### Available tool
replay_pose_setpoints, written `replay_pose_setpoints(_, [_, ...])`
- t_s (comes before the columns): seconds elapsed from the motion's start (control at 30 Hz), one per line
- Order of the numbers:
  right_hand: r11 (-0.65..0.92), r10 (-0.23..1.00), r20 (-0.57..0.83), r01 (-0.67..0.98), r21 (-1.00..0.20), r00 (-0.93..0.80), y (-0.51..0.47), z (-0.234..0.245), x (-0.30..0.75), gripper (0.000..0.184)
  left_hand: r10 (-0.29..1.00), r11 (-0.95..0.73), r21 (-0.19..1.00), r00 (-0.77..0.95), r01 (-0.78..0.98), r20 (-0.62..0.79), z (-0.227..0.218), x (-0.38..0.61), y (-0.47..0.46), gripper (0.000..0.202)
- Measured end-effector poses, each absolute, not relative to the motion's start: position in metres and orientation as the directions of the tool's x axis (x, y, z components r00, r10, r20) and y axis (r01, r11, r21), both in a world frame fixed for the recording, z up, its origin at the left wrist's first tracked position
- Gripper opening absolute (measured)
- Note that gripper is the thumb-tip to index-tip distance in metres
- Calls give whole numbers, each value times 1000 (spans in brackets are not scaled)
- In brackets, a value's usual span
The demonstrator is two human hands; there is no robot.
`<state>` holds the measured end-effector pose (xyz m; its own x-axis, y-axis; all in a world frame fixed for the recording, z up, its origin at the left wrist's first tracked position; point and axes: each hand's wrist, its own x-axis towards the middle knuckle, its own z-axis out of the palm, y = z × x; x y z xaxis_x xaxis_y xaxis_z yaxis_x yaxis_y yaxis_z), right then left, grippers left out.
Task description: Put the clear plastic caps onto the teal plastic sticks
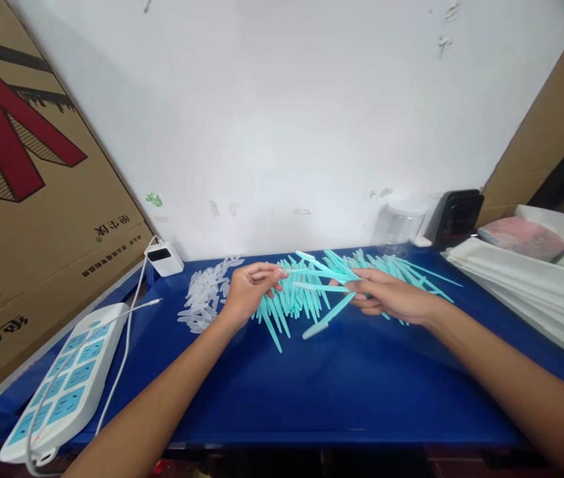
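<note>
Several turquoise eyebrow razors [329,321] fan out from my right hand [388,295], whose fingers are closed around their handles. Their blade ends point left, and some of these ends look whitish, as if covered. My left hand [254,291] pinches the blade end of one razor in the fan between thumb and fingers; a small cap there would be hidden by the fingertips. Beneath and between both hands lies a heap of turquoise razors [294,300]. More razors [428,279] lie behind my right hand. Left of my left hand is a pile of small translucent caps [205,297].
On the blue table [282,398], a white power strip [75,375] with cables lies left. A white device [165,259] stands against the wall. At the right are a clear jar [398,226], a black object [458,216] and stacked white trays [525,279]. A large cardboard box [37,219] leans left.
</note>
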<state>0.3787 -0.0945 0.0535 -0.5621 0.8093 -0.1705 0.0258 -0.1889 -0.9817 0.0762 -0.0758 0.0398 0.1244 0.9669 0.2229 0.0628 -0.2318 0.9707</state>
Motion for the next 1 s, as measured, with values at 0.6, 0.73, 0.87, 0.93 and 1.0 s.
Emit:
replay_pose_setpoints(0.6, [-285,719,-248,50,-957,-649,-101,47,370,24,938,-198,979,297,41,177,34,76,-79,30])
replay_pose_setpoints(0.73, [-265,715,-236,58,-963,-658,-102,47,370,24,933,-199,979,317,51,173,35,76,-81,30])
replay_pose_setpoints(0.87, [-229,713,-213,65,-971,-668,-101,48,372,25,921,-236,965,341,113,185,45,78,-85,35])
replay_pose_setpoints(0.93, [-207,711,-205,79,-975,-673,-102,50,374,28,925,-279,941,316,191,210,50,74,-83,40])
replay_pose_setpoints(1.0, [-200,720,-213,97,-975,-661,-102,53,377,31,936,-337,880,218,334,276,55,64,-76,44])
